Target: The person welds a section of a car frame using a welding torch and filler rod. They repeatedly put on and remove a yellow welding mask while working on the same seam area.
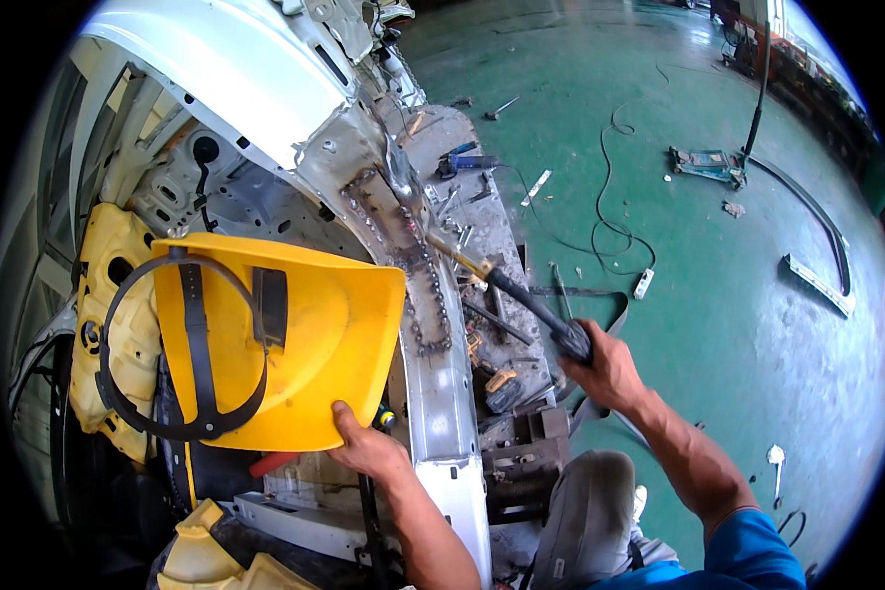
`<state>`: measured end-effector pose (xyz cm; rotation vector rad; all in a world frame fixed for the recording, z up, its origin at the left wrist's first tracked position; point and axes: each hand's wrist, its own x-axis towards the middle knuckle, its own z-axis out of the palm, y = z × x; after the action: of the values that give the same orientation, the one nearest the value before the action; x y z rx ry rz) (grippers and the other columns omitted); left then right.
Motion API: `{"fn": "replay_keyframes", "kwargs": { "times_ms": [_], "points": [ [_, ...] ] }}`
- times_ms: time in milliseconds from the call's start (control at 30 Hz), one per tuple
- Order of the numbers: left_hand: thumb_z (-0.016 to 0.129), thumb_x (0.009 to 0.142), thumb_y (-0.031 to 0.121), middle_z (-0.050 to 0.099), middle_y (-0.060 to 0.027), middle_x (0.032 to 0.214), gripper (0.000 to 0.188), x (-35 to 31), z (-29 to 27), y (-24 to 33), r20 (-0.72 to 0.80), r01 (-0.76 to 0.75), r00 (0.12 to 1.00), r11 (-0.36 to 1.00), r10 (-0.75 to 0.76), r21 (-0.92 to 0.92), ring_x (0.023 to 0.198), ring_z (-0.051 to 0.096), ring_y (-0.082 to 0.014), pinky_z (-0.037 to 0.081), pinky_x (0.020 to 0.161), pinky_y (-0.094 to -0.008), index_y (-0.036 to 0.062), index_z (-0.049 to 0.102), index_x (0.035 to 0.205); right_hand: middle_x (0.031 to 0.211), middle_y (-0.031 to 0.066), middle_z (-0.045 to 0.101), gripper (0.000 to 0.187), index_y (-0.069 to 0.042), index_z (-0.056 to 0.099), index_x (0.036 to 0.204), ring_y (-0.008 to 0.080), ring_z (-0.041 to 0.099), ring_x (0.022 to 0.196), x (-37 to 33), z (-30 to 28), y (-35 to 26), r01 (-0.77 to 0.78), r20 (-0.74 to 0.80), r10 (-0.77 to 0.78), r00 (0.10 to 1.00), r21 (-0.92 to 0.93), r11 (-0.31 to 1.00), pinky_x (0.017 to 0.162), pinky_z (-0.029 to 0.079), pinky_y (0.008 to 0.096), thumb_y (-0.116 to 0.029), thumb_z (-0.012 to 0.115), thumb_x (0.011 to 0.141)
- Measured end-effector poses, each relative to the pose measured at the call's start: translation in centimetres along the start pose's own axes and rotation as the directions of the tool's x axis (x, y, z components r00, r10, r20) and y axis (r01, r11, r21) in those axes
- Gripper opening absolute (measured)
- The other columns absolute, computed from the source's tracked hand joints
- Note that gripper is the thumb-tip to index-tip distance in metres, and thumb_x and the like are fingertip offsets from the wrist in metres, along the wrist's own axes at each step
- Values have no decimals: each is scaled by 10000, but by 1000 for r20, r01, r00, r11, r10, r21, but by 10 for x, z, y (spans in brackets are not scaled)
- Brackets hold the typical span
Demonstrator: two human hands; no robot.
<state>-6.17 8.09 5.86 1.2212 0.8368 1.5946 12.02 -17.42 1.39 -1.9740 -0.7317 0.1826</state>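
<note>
My left hand (369,450) grips the lower edge of a yellow welding helmet (339,344), thumb on its inside. The helmet's hollow side faces me, with its black headband (203,324) and dark window (270,305) showing. My right hand (603,369) is closed round the black handle of a welding torch (526,298). The torch points up and left, its nozzle end (449,248) close to the bare car body frame (442,393). Whether it touches the metal I cannot tell. Rows of weld beads (425,295) mark a rusty, scorched patch there.
Beside the frame a long metal bench (516,236) carries a blue angle grinder (467,164), a yellow-and-black cordless tool (502,389) and loose hand tools. A cable and white power strip (644,284) lie on the green floor. Farther right stands a floor jack (708,164).
</note>
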Motion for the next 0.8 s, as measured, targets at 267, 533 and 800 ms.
{"fn": "replay_keyframes", "kwargs": {
  "times_ms": [267,533,800],
  "points": [
    [618,1036,183,668,-258,1267,440,-8,2,3,103,-77,993,982,60,173,1122,680,-359,529,987,-410,-166,555,1296,924,266,695,507,-8,568,1261,478,669,883,55,3,-8,36,-22,-37,999,-47,998,768,521,523,-237,758,850],
    [619,1043,194,688,-231,1253,403,-21,7,10,291,-97,957,949,6,300,1130,693,-335,532,949,-396,-124,582,1288,932,279,691,509,7,568,1253,479,671,900,71,3,-17,39,17,-39,999,-9,999,788,522,517,-223,761,842],
    [635,1029,148,663,-211,1292,405,-26,7,8,414,-168,909,957,58,235,1175,660,-329,509,978,-386,-92,548,1344,1024,314,685,553,15,559,1273,510,648,997,77,6,-10,78,35,-79,996,51,996,835,524,524,-210,794,826]
  ]
}}
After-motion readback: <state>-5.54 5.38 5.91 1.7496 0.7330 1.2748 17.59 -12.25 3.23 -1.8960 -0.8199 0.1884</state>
